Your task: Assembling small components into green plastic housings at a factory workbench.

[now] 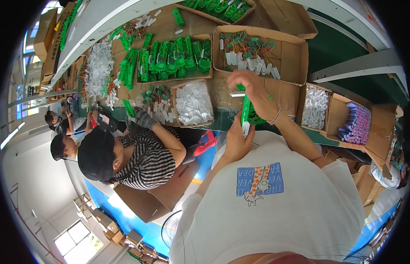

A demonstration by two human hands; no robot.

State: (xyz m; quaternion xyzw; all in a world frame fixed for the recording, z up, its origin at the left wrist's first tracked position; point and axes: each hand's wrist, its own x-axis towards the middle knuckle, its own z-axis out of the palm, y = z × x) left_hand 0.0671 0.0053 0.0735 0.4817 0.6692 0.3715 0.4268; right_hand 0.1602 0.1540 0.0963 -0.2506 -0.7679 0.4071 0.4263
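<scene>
My left hand [237,141] is closed around the near end of a long green plastic housing [246,110], whose tip by my thumb is white. Over the far end of that housing hovers my right hand [254,91], its fingers bent and slightly blurred. A small white piece [237,94] shows just below those fingers; whether they grip it is unclear. More green plastic [256,118] is partly hidden beneath my right wrist. Beyond my hands stands a cardboard box [288,61] of wired green circuit boards with white parts.
Green housings fill a tray [174,80] at the far left. White parts lie in one box [194,103] left and another [315,107] right, beside purple-wrapped cylinders [355,123]. A gloved co-worker [139,154] sits close on my left. A metal frame [346,72] crosses at right.
</scene>
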